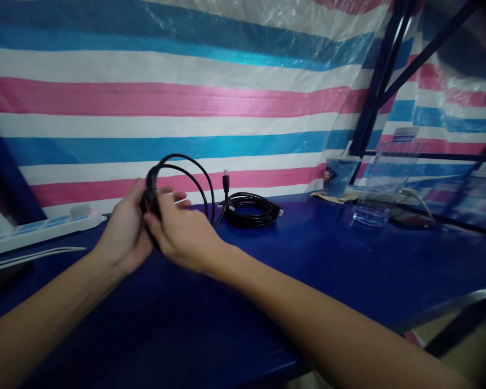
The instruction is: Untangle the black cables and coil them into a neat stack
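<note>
A looped black cable is gathered between my two hands above the blue table. My left hand is closed around the bundled part of it. My right hand grips the same bundle from the right side, with its outer fingers reaching past the cable. One free end with a connector sticks upright to the right of my hands. Just beyond, a coiled black cable lies flat on the table, with light-coloured plug tips showing at its edges. Where the two cables cross, I cannot tell which end belongs to which.
A white power strip and white cords lie at the left. Toward the right stand a paper cup with a straw and a clear plastic bottle. Blue frame bars and a striped sheet close off the back.
</note>
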Action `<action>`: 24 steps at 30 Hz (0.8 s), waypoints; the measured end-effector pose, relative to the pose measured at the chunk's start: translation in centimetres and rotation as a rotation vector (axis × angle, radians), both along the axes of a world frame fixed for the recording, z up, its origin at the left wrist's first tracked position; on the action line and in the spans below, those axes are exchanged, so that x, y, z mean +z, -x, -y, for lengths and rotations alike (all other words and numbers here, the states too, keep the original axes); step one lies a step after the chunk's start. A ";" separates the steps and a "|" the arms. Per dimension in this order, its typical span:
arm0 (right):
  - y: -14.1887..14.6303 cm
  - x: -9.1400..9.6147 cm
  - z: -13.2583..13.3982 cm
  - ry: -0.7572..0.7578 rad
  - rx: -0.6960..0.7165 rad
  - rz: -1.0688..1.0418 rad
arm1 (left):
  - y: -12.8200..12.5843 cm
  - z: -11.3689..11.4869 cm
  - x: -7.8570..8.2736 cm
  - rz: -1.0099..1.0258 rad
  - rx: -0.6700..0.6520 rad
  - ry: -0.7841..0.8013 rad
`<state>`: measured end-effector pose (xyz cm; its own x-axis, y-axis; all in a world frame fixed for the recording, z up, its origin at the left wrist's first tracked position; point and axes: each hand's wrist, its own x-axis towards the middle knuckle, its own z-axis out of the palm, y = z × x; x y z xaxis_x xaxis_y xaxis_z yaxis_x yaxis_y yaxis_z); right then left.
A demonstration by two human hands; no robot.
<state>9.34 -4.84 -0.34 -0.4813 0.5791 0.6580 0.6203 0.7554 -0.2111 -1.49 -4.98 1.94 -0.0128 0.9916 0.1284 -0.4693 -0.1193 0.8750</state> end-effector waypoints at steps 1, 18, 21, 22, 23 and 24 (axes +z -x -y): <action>0.4 -0.4 0.3 -0.038 -0.011 0.098 | 0.0 0.0 0.1 0.008 0.012 0.032; 0.3 -0.5 -0.2 0.618 0.037 -0.330 | 4.2 -0.2 2.8 -0.006 0.261 -0.357; -0.2 -0.8 -1.8 1.187 0.330 -0.783 | 3.7 0.4 2.9 0.018 0.170 -0.419; -0.4 -0.9 -2.4 1.226 0.385 -0.918 | 3.4 0.6 2.7 0.005 0.107 -0.406; -0.7 -0.8 -2.8 1.209 0.389 -1.020 | 3.0 0.8 2.5 -0.012 0.038 -0.379; -0.9 -0.7 -3.2 1.163 0.349 -1.086 | 2.6 0.8 2.2 -0.034 -0.035 -0.349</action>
<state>10.26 -1.63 -1.07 -0.3161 0.9464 0.0665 -0.3501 -0.0512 -0.9353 -4.10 -5.82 4.14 0.0302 0.8876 0.4597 -0.4496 -0.3987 0.7993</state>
